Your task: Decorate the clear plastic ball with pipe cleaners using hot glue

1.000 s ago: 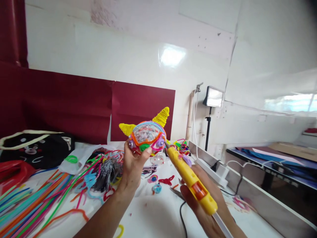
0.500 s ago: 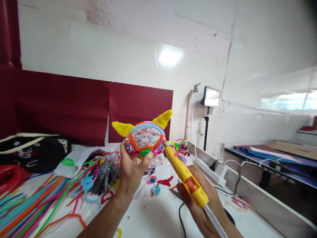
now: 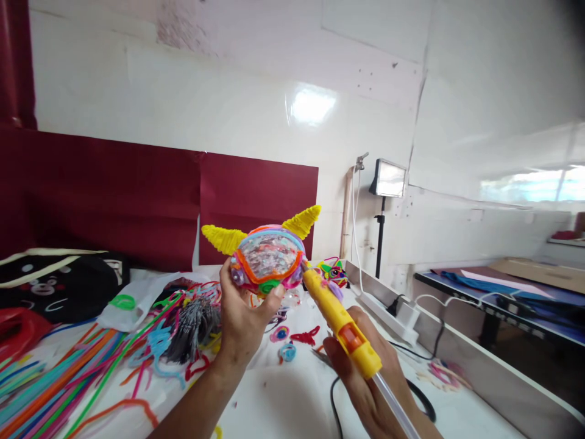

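Note:
My left hand [image 3: 244, 320] grips a round pipe-cleaner craft [image 3: 269, 256] from below, thumb at its lower front. The craft has two yellow horns, a clear shiny middle and an orange and blue border. Wrapped around a yellow hot glue gun [image 3: 336, 320] is my right hand [image 3: 365, 372]. The gun's nozzle is at the craft's right edge; whether it touches I cannot tell. A clear glue stick [image 3: 395, 405] sticks out of the gun's back end. Below, on the white table, lie a blue pipe-cleaner coil [image 3: 287, 352] and a red pipe-cleaner piece [image 3: 305, 336].
Many coloured pipe cleaners [image 3: 68, 390] cover the table's left side, near a grey tinsel bundle [image 3: 189, 329] and a black bag [image 3: 59, 283]. At the back right stand a lamp [image 3: 389, 178] and a white power strip [image 3: 388, 320]. Scissors [image 3: 321, 355] lie beside my right hand.
The craft has tilted slightly, its left horn a little lower. Both hands keep their hold, and the glue gun stays at the craft's right edge.

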Motion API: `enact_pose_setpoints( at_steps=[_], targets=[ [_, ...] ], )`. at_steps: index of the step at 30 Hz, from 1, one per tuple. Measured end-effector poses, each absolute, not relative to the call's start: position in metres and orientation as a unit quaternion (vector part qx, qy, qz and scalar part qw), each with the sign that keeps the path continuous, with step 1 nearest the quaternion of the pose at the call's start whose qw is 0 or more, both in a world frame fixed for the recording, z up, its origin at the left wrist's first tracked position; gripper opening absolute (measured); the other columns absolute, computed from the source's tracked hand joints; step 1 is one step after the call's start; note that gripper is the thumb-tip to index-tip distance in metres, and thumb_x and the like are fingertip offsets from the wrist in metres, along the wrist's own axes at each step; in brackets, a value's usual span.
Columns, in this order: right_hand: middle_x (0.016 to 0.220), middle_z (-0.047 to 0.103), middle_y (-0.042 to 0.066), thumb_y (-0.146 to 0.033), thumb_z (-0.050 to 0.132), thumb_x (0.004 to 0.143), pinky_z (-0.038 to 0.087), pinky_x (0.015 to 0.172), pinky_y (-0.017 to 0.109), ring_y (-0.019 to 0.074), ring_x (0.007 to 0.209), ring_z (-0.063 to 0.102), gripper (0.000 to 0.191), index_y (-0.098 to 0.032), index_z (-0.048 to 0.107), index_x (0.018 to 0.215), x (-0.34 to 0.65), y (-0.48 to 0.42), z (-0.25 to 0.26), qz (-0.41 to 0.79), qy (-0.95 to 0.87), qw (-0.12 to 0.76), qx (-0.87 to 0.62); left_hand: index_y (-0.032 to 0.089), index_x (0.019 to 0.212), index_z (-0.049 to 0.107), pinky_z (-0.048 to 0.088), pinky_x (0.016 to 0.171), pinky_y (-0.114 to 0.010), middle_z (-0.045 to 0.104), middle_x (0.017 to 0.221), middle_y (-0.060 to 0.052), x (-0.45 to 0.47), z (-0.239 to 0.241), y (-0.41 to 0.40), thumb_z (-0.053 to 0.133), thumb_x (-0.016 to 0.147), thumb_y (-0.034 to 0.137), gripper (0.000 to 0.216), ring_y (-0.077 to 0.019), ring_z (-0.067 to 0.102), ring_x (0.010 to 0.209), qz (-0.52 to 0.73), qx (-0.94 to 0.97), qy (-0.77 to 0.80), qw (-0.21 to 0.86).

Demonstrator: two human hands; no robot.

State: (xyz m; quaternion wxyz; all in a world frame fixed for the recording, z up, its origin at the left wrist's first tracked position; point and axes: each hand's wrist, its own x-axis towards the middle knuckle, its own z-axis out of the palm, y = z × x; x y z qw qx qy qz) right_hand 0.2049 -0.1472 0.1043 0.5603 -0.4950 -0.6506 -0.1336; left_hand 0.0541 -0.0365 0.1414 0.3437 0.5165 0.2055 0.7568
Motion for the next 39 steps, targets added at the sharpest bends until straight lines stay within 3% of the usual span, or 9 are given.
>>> enact_pose_setpoints(
  at_steps=[6, 14, 17, 22, 31, 39],
  targets=[
    [0.074, 0.055, -0.003, -0.032, 0.050, 0.096, 0.041, 0.046, 0.023, 0.0127, 0.052, 0.052, 0.010, -0.025, 0.049, 0.089, 0.205, -0.146, 0.101, -0.123, -0.662, 0.559, -0.483, 0.018, 0.127, 0.041, 0.049, 0.103, -0.047, 0.058, 0.128, -0.017, 0.054, 0.140, -0.037, 0.083, 0.056, 0.027, 0.083, -0.0318, 0.063, 0.115, 0.755, 0.519, 0.214, 0.338],
    [0.072, 0.058, -0.004, -0.035, 0.049, 0.098, 0.037, 0.042, 0.025, 0.0132, 0.047, 0.050, 0.013, -0.025, 0.048, 0.089, 0.209, -0.144, 0.095, -0.145, -0.657, 0.540, -0.506, 0.018, 0.126, 0.040, 0.048, 0.104, -0.047, 0.058, 0.128, -0.018, 0.054, 0.139, -0.036, 0.083, 0.055, 0.028, 0.083, -0.0323, 0.062, 0.116, 0.754, 0.519, 0.222, 0.335],
    [0.075, 0.062, -0.003, -0.035, 0.048, 0.100, 0.036, 0.040, 0.025, 0.0136, 0.045, 0.050, 0.009, -0.026, 0.049, 0.097, 0.211, -0.142, 0.092, -0.162, -0.671, 0.533, -0.489, 0.018, 0.125, 0.041, 0.050, 0.101, -0.045, 0.058, 0.127, -0.017, 0.055, 0.139, -0.036, 0.083, 0.056, 0.027, 0.081, -0.0303, 0.064, 0.112, 0.754, 0.521, 0.212, 0.340],
    [0.084, 0.067, 0.001, -0.037, 0.048, 0.101, 0.046, 0.049, 0.028, 0.0179, 0.053, 0.057, 0.019, -0.027, 0.049, 0.117, 0.207, -0.142, 0.090, -0.212, -0.652, 0.529, -0.500, 0.019, 0.124, 0.044, 0.053, 0.095, -0.039, 0.063, 0.121, -0.013, 0.055, 0.138, -0.033, 0.085, 0.055, 0.025, 0.080, -0.0260, 0.067, 0.103, 0.754, 0.517, 0.203, 0.352],
    [0.087, 0.068, 0.002, -0.034, 0.049, 0.101, 0.052, 0.057, 0.029, 0.0192, 0.060, 0.062, 0.019, -0.026, 0.050, 0.117, 0.201, -0.140, 0.092, -0.204, -0.643, 0.547, -0.496, 0.020, 0.125, 0.044, 0.054, 0.095, -0.038, 0.064, 0.120, -0.011, 0.057, 0.136, -0.030, 0.085, 0.056, 0.024, 0.080, -0.0260, 0.068, 0.105, 0.751, 0.508, 0.198, 0.371],
    [0.078, 0.062, -0.001, -0.033, 0.049, 0.099, 0.046, 0.052, 0.027, 0.0173, 0.059, 0.059, 0.014, -0.024, 0.054, 0.108, 0.205, -0.140, 0.092, -0.167, -0.660, 0.560, -0.472, 0.019, 0.120, 0.046, 0.055, 0.092, -0.038, 0.064, 0.117, -0.011, 0.058, 0.137, -0.031, 0.085, 0.054, 0.022, 0.077, -0.0259, 0.068, 0.102, 0.752, 0.507, 0.204, 0.368]
  ],
)
